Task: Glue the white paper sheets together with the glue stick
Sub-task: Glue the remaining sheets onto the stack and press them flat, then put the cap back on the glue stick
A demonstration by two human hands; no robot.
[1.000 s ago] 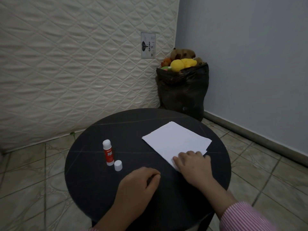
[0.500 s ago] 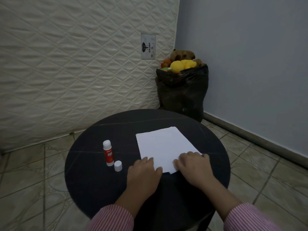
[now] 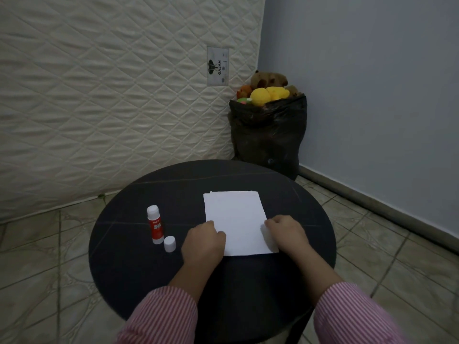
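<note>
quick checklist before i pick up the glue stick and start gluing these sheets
1. Glue stick within reach: ok, it stands upright on the round table, to the left of the left hand.
2. Cap off: ok, the white cap sits on the table beside the stick, whose top is bare.
3. Paper sheets squared up: ok, the stack lies flat with edges nearly flush; a thin offset shows at the far edge.
4. Paper held steady: ok, the left hand and right hand rest on its near corners.
5. A hand free for the stick: not ok, both are on the paper.
6. Number of sheets: cannot tell.
</note>
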